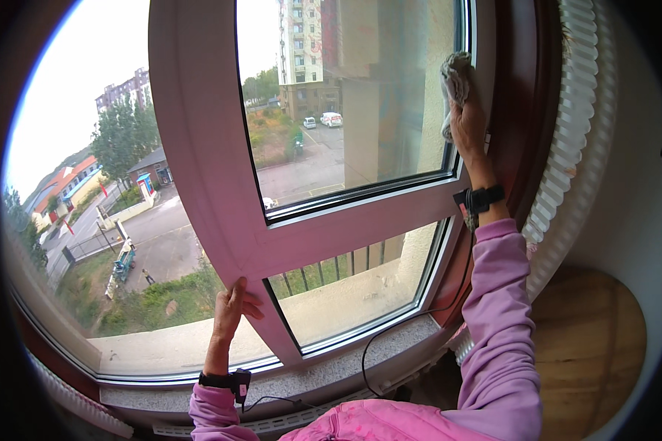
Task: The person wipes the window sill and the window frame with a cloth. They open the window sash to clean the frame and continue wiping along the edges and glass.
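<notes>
My right hand grips a bunched, greyish cloth against the right edge of the upper window pane, beside the frame. Lower down on the left, my left hand rests on the pale window frame near the corner of the small lower pane. Its thumb lies on the frame, and no object shows in it. Each wrist wears a black strap with a small device and a cable. Faint streaks show on the upper pane.
A speckled stone sill runs below the window, with a black cable looping over it. Pleated white curtain hangs at the right, near a round wooden surface. Below the sill is a slotted white grille. Outside are railings, a road and buildings.
</notes>
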Demonstrator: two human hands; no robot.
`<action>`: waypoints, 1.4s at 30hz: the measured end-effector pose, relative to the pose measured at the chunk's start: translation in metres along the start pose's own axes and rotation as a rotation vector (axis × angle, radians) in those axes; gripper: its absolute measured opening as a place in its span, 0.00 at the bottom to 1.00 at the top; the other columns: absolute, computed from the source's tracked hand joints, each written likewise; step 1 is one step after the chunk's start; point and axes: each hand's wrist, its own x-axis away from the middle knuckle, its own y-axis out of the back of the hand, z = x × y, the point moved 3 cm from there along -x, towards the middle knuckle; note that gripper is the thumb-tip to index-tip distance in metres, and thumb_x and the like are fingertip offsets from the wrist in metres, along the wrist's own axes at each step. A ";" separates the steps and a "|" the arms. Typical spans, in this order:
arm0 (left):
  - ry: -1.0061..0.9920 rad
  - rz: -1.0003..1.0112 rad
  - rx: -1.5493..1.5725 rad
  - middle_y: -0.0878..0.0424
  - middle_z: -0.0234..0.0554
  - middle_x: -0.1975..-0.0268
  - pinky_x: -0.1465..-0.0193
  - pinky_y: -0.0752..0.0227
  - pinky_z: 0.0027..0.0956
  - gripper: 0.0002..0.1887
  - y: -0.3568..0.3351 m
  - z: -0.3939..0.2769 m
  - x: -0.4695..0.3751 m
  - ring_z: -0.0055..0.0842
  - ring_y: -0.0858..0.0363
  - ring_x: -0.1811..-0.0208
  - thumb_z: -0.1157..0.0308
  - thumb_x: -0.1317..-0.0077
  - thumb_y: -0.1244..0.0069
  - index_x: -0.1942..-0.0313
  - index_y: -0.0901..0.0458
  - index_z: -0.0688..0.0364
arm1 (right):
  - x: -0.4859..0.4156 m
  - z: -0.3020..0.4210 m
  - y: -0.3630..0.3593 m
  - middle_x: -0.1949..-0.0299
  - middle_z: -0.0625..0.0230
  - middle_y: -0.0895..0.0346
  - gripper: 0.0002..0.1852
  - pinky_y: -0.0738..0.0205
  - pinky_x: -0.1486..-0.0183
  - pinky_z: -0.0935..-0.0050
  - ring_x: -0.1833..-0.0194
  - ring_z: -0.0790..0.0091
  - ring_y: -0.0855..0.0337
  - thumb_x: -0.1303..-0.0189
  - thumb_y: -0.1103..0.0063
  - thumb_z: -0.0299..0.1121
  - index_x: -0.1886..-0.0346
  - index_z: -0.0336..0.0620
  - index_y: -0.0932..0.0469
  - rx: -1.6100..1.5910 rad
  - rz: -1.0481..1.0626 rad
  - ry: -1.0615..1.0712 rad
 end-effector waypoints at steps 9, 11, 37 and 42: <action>0.003 0.009 -0.006 0.20 0.51 0.82 0.80 0.25 0.29 0.35 -0.002 -0.002 -0.001 0.34 0.19 0.83 0.44 0.34 0.60 0.77 0.21 0.74 | 0.063 0.002 0.007 0.50 0.48 0.27 0.21 0.31 0.47 0.62 0.50 0.48 0.25 0.45 0.45 0.22 0.46 0.35 0.31 0.096 0.103 -0.263; 0.014 0.003 -0.024 0.20 0.51 0.82 0.79 0.26 0.29 0.35 0.000 -0.003 0.001 0.34 0.19 0.83 0.45 0.34 0.61 0.77 0.20 0.74 | 0.048 -0.005 0.006 0.56 0.47 0.24 0.15 0.28 0.52 0.63 0.54 0.50 0.23 0.42 0.47 0.27 0.51 0.35 0.27 0.225 0.123 -0.350; 0.174 -0.045 0.174 0.20 0.50 0.81 0.74 0.25 0.26 0.33 0.003 0.050 0.045 0.29 0.18 0.80 0.45 0.33 0.61 0.71 0.19 0.74 | 0.059 0.238 -0.078 0.44 0.59 0.29 0.24 0.40 0.37 0.61 0.41 0.57 0.31 0.47 0.52 0.13 0.46 0.40 0.29 -0.552 0.303 0.354; 0.212 -0.019 0.208 0.20 0.50 0.81 0.74 0.25 0.26 0.33 -0.008 0.063 0.058 0.29 0.18 0.79 0.45 0.34 0.61 0.70 0.20 0.74 | 0.100 0.237 -0.066 0.46 0.59 0.27 0.22 0.39 0.39 0.59 0.43 0.54 0.30 0.47 0.53 0.15 0.47 0.41 0.28 -0.556 0.436 0.355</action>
